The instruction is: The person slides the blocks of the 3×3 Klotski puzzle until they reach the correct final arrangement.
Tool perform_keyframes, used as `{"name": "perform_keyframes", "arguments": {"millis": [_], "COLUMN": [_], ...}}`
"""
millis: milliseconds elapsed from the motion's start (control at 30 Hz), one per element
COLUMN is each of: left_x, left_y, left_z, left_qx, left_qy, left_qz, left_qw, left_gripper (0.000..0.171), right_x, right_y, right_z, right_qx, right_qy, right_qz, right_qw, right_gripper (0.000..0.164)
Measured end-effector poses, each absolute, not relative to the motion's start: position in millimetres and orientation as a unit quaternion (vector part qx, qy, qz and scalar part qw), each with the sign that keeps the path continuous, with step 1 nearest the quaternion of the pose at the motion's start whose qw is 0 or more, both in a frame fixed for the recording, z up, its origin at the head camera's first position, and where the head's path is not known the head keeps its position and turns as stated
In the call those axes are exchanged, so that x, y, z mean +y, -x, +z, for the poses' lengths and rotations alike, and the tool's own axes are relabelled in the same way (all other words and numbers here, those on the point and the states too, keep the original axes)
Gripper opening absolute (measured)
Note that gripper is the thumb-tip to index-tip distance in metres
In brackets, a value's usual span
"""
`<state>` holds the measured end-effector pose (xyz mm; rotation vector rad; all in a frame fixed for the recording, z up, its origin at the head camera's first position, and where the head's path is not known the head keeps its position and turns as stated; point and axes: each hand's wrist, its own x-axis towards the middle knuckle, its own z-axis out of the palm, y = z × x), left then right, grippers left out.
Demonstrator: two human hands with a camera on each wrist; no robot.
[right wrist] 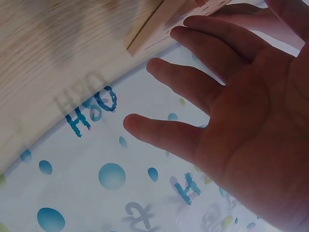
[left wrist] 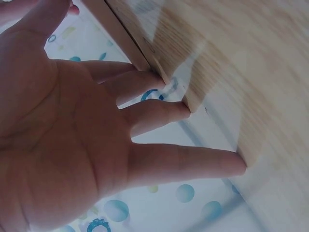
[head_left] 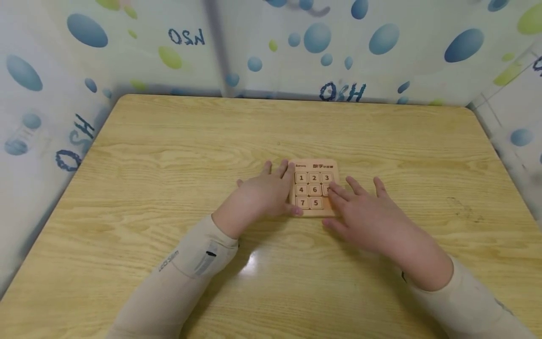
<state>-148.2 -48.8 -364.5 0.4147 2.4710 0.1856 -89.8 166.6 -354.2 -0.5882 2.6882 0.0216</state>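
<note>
A wooden sliding number puzzle (head_left: pixel 309 214) lies flat on the table, its tiles reading 1, 2, 3 on top, then 4, 6, 8, then 7 and 5 beside a bare slot at lower right. My left hand (head_left: pixel 268 193) steadies its left side, the thumb at the lower left corner near tile 7. In the left wrist view the fingers (left wrist: pixel 188 164) are straight and spread, tips down on the wood. My right hand (head_left: pixel 368 214) reaches in from the right with extended fingertips on the 8 tile, partly covering it. Its other fingers (right wrist: pixel 164 133) stand spread beside the board.
The light wooden table (head_left: pixel 190 136) extends around the puzzle on all sides. Behind it and at both sides hangs a white sheet (head_left: pixel 275 28) with blue and green drops and H2O lettering. Beige sleeves (head_left: pixel 169 278) cover both forearms.
</note>
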Motion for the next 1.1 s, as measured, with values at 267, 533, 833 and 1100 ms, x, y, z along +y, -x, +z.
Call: {"name": "perform_keyframes", "arguments": {"millis": [267,533,833,1100], "left_x": [-49.3,-50.0,-49.3,-49.4], "left_y": [147.8,147.5,146.8,146.7], "left_z": [-365.2,-364.1,-363.7,-363.6], "left_qx": [0.935,0.935,0.936,0.936], "left_qy": [-0.160,-0.154,-0.152,-0.150], "left_qz": [0.070,0.074,0.076,0.079], "left_qw": [0.308,0.311,0.309,0.309], "left_gripper": [0.117,0.117,0.118,0.118], "right_x": [166.0,166.1,165.8,166.2], "right_y": [89.7,89.7,91.1,89.7], "right_z": [-357.5,-358.6,-358.4,-358.9], "right_qx": [0.958,0.959,0.960,0.961], "right_qy": [0.208,0.212,0.213,0.213], "right_qz": [0.013,0.015,0.011,0.005], "right_qw": [0.197,0.187,0.182,0.176], "right_gripper": [0.069,0.066,0.066,0.064]}}
